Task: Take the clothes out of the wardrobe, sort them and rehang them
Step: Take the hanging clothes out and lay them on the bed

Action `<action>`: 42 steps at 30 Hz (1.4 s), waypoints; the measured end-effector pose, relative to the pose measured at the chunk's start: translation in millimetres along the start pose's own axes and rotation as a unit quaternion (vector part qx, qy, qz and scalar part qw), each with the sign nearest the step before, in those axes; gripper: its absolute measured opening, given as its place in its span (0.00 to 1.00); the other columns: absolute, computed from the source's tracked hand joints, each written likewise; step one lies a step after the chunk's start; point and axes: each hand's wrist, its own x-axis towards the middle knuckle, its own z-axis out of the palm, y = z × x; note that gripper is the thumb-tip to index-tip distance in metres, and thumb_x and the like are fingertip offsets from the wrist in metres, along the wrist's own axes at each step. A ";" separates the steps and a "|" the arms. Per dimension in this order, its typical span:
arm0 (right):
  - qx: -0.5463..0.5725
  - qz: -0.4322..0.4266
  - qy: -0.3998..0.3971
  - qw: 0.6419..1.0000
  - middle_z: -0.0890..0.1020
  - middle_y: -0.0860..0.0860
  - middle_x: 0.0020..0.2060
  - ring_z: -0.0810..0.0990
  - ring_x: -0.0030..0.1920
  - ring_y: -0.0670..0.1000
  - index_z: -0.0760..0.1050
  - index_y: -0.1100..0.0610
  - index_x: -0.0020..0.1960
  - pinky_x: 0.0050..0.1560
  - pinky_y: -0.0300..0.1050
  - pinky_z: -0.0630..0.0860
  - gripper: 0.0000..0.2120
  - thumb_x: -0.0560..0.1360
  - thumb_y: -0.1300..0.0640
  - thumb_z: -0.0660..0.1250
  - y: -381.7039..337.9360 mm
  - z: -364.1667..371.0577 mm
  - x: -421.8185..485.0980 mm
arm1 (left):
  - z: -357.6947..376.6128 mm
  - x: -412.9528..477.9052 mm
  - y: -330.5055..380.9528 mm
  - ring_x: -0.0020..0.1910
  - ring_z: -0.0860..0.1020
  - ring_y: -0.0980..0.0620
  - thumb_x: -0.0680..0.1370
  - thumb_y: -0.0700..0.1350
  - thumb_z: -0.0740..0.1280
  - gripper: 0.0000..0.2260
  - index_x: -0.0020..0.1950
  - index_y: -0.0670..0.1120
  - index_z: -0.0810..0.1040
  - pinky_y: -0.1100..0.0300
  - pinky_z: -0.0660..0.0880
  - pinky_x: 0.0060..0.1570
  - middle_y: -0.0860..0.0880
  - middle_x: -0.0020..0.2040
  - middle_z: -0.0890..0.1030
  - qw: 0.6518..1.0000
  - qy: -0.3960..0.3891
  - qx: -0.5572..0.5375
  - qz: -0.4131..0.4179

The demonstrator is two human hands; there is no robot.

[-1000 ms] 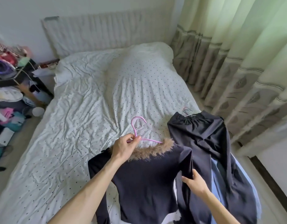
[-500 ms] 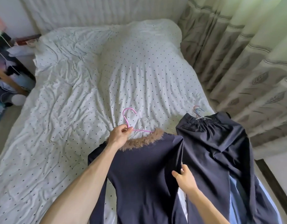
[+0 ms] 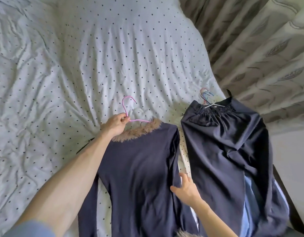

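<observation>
A dark navy top with a tan fur collar lies flat on the bed, still on a pink hanger. My left hand pinches the hanger at the base of its hook. My right hand rests with spread fingers on the top's right edge, near its folded sleeve. To the right lies a dark gathered-waist garment on its own hangers, with pale blue cloth showing under it.
The bed is covered by a white dotted sheet, wrinkled, with bare room on the left and far side. Patterned beige curtains hang along the bed's right side. A strip of floor shows at the right.
The view has tipped down and closer to the bed. My right hand has let go of the sleeve it gripped and now lies open on the top. My left hand keeps hold of the hanger.
</observation>
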 end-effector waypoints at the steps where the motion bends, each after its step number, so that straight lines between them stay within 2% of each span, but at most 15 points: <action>1: -0.015 0.007 -0.002 1.000 0.60 0.52 0.76 0.64 0.73 0.57 0.55 0.51 0.78 0.70 0.48 0.64 0.37 0.75 0.45 0.67 3.6 4.3 2.3 | 5.0 8.7 -5.7 0.45 0.76 0.44 0.85 0.52 0.57 0.14 0.48 0.46 0.77 0.54 0.68 0.39 0.45 0.43 0.77 1.000 0.004 0.011 -0.007; 3: -0.039 0.018 -0.008 0.999 0.56 0.53 0.78 0.60 0.75 0.59 0.50 0.50 0.80 0.73 0.50 0.61 0.40 0.75 0.44 0.66 9.8 12.3 6.7 | 13.1 18.0 -14.6 0.53 0.78 0.41 0.83 0.49 0.56 0.11 0.48 0.51 0.76 0.50 0.69 0.49 0.48 0.48 0.78 0.998 0.029 0.035 -0.051; 6: -0.059 0.027 -0.024 0.998 0.54 0.52 0.78 0.55 0.77 0.58 0.47 0.51 0.80 0.76 0.50 0.57 0.42 0.76 0.45 0.67 19.4 24.6 7.7 | 34.1 7.9 -34.0 0.67 0.72 0.39 0.82 0.51 0.57 0.18 0.70 0.50 0.73 0.43 0.70 0.62 0.43 0.67 0.74 0.988 0.063 0.040 -0.137; 8: -0.056 0.022 -0.017 0.998 0.56 0.52 0.78 0.53 0.78 0.55 0.47 0.52 0.80 0.76 0.48 0.54 0.43 0.75 0.45 0.68 25.4 34.0 4.7 | 55.0 -21.5 -57.8 0.69 0.69 0.38 0.80 0.51 0.61 0.22 0.74 0.47 0.68 0.40 0.69 0.64 0.42 0.71 0.71 0.979 0.127 -0.001 -0.157; 11: -0.047 0.037 -0.005 0.998 0.58 0.53 0.77 0.55 0.77 0.56 0.47 0.51 0.80 0.76 0.50 0.56 0.45 0.72 0.44 0.69 35.6 47.9 -3.1 | 91.9 -97.1 -103.2 0.73 0.65 0.38 0.79 0.51 0.66 0.28 0.77 0.48 0.64 0.39 0.65 0.67 0.41 0.75 0.65 0.955 0.209 -0.021 -0.208; 14: -0.045 0.073 0.006 0.996 0.55 0.52 0.78 0.58 0.76 0.60 0.45 0.47 0.80 0.73 0.56 0.62 0.45 0.72 0.43 0.69 47.3 57.6 -16.5 | 123.0 -189.1 -151.4 0.75 0.59 0.35 0.78 0.56 0.66 0.34 0.80 0.57 0.53 0.35 0.59 0.70 0.41 0.79 0.55 0.927 0.158 -0.036 -0.337; 16: -0.061 0.079 0.017 0.995 0.53 0.52 0.78 0.58 0.75 0.61 0.45 0.46 0.79 0.71 0.59 0.64 0.44 0.73 0.43 0.69 54.6 63.8 -24.7 | 137.3 -242.9 -177.6 0.72 0.65 0.35 0.77 0.56 0.69 0.38 0.80 0.59 0.49 0.34 0.66 0.65 0.41 0.77 0.60 0.919 0.099 -0.048 -0.378; 21: -0.105 0.054 0.003 0.993 0.54 0.54 0.77 0.60 0.74 0.62 0.43 0.45 0.80 0.68 0.58 0.67 0.43 0.75 0.46 0.67 69.3 75.9 -40.3 | 158.9 -317.1 -201.5 0.59 0.78 0.40 0.79 0.44 0.68 0.38 0.80 0.58 0.47 0.46 0.78 0.55 0.42 0.69 0.74 0.942 -0.014 -0.018 -0.336; 24: -0.148 0.033 0.000 0.989 0.60 0.53 0.74 0.65 0.71 0.60 0.42 0.43 0.80 0.63 0.58 0.71 0.41 0.76 0.47 0.65 77.1 78.4 -54.2 | 158.5 -322.0 -183.8 0.57 0.79 0.41 0.81 0.41 0.62 0.31 0.81 0.56 0.53 0.51 0.77 0.53 0.47 0.72 0.73 0.946 -0.053 -0.058 -0.315; 27: -0.178 0.011 -0.005 0.984 0.65 0.53 0.70 0.71 0.67 0.59 0.44 0.44 0.79 0.61 0.56 0.72 0.38 0.77 0.46 0.62 89.4 81.3 -71.1 | 158.4 -323.0 -151.3 0.64 0.76 0.43 0.80 0.42 0.61 0.29 0.80 0.55 0.58 0.52 0.74 0.60 0.48 0.74 0.71 0.957 -0.054 -0.065 -0.277; 30: -0.164 -0.008 -0.014 0.986 0.64 0.53 0.74 0.67 0.69 0.60 0.46 0.48 0.80 0.66 0.55 0.69 0.37 0.78 0.42 0.60 105.1 85.6 -86.9 | 168.7 -330.0 -123.6 0.50 0.80 0.47 0.79 0.41 0.60 0.30 0.79 0.57 0.58 0.53 0.79 0.51 0.48 0.68 0.76 0.963 -0.075 -0.086 -0.245; 31: -0.167 -0.022 -0.016 0.986 0.62 0.52 0.76 0.65 0.71 0.59 0.46 0.48 0.81 0.67 0.55 0.68 0.37 0.78 0.41 0.59 112.1 87.3 -91.4 | 172.6 -333.8 -115.8 0.49 0.80 0.47 0.79 0.42 0.59 0.30 0.80 0.56 0.56 0.54 0.79 0.48 0.47 0.67 0.77 0.963 -0.094 -0.070 -0.244; 35: -0.166 -0.050 -0.016 0.985 0.60 0.49 0.77 0.63 0.73 0.58 0.54 0.49 0.80 0.70 0.53 0.67 0.32 0.79 0.44 0.58 139.3 84.5 -113.3 | 196.3 -351.7 -104.9 0.61 0.77 0.44 0.78 0.54 0.58 0.31 0.81 0.55 0.53 0.51 0.75 0.60 0.46 0.69 0.74 0.950 -0.199 0.036 -0.237; 38: -0.138 -0.075 -0.027 0.987 0.69 0.50 0.73 0.70 0.70 0.56 0.62 0.50 0.77 0.67 0.47 0.69 0.27 0.79 0.47 0.60 155.5 72.6 -136.6 | 209.7 -365.4 -87.6 0.64 0.75 0.43 0.78 0.58 0.56 0.26 0.76 0.52 0.63 0.50 0.72 0.64 0.45 0.70 0.74 0.945 -0.213 0.089 -0.230; 42: -0.051 -0.122 0.014 0.991 0.79 0.48 0.64 0.78 0.61 0.53 0.73 0.45 0.69 0.58 0.44 0.74 0.19 0.79 0.52 0.60 180.8 41.1 -181.3 | 205.5 -379.2 -17.8 0.63 0.74 0.43 0.81 0.54 0.54 0.19 0.68 0.49 0.72 0.49 0.73 0.63 0.45 0.67 0.72 0.947 -0.198 0.203 -0.152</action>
